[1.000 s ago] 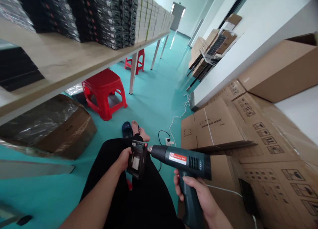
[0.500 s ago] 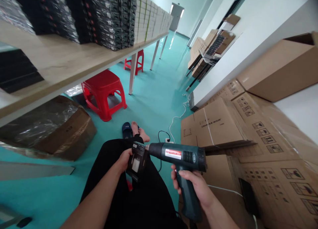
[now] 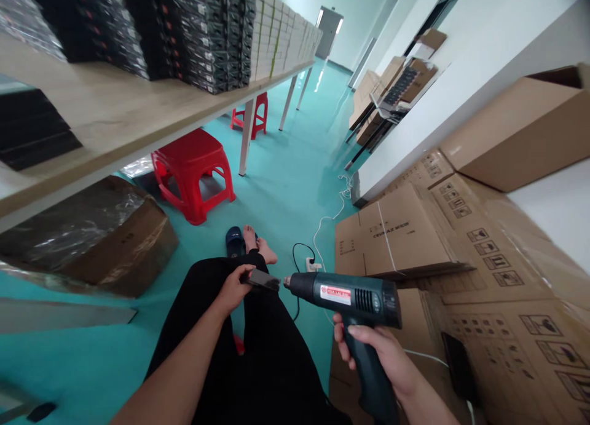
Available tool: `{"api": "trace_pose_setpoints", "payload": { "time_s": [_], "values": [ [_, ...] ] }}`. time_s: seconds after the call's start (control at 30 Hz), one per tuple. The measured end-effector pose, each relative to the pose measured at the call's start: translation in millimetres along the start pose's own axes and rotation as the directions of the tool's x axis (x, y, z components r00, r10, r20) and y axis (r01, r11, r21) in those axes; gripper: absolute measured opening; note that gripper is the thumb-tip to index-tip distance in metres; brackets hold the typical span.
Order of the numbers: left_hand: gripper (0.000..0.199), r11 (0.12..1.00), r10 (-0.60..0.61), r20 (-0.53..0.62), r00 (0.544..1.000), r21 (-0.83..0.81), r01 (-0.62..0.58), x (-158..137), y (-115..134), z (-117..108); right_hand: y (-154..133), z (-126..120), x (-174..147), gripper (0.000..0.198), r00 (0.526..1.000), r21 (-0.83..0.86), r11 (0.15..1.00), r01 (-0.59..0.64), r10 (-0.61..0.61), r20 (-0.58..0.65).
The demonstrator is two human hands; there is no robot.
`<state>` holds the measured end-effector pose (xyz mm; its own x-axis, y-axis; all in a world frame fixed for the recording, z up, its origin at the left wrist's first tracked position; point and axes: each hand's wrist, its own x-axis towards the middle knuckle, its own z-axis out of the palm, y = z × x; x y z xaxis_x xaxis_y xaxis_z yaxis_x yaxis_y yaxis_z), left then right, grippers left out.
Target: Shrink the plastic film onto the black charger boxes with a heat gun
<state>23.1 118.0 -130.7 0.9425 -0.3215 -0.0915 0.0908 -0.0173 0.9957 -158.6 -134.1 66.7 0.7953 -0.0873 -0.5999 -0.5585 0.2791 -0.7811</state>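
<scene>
Over my lap, my left hand (image 3: 234, 291) grips a small black box (image 3: 264, 280) by its left end. The box is turned edge-on, so its printed front is hidden. My right hand (image 3: 375, 351) is wrapped round the handle of a dark green heat gun (image 3: 354, 294) with a red and white label. The gun's metal nozzle points left, a short gap from the box's right end. Whether the gun is blowing I cannot tell.
To the left, a wooden table (image 3: 101, 96) bears stacks of wrapped black boxes (image 3: 203, 37). Red stools (image 3: 193, 166) and an open carton (image 3: 138, 246) stand below. Cartons (image 3: 401, 234) line the right side. A power strip (image 3: 312, 265) with cords lies on the floor.
My left hand has turned the black box from its printed front to an edge-on pose. The heat gun has shifted right and slightly down, opening a gap to the box.
</scene>
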Motion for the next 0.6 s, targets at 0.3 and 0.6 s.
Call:
{"api": "trace_pose_setpoints", "payload": {
  "time_s": [0.3, 0.6],
  "values": [
    [0.046, 0.996, 0.051, 0.013, 0.999, 0.076, -0.052, 1, -12, -1, 2, -1, 4, 0.029, 0.999, -0.061, 0.997, -0.038, 0.039, 0.019],
    [0.044, 0.999, 0.008, 0.014, 1.000, 0.044, -0.008, -1, -2, 0, 2, 0, 14, 0.029, 1.000, -0.073, 0.997, -0.002, 0.000, -0.021]
  ]
}}
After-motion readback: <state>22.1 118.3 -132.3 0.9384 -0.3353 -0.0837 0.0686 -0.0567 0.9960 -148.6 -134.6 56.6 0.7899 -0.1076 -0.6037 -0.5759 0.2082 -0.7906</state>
